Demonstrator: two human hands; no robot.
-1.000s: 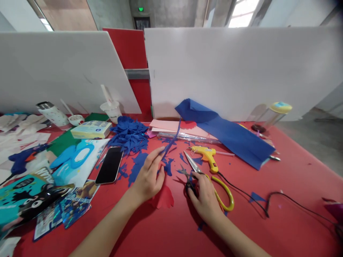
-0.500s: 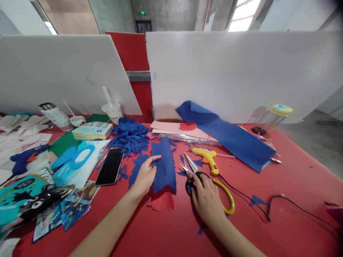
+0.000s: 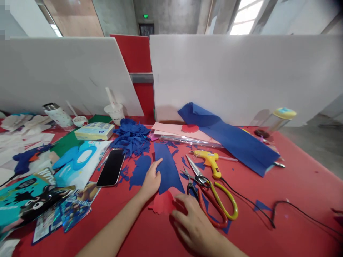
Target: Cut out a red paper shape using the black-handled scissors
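Observation:
My left hand (image 3: 151, 180) lies flat on the left edge of a blue paper piece (image 3: 167, 169) spread on the red table (image 3: 294, 185). Just below that piece lies a red scalloped paper cutout (image 3: 162, 204). My right hand (image 3: 194, 225) rests with its fingers apart, fingertips touching the cutout's right edge, and holds nothing. Right of the blue piece lie small black-handled scissors (image 3: 189, 181) and larger scissors with red and yellow handles (image 3: 214, 200), both untouched.
A yellow glue gun (image 3: 210, 160) with a black cord lies beyond the scissors. A long blue sheet (image 3: 233, 139) leans by the white divider. A pile of blue scraps (image 3: 131, 135), a phone (image 3: 110, 167), cups and printed packets fill the left side.
My left hand laid the blue paper down flat and presses it. My right hand left the scissors and moved left and nearer, to the red cutout.

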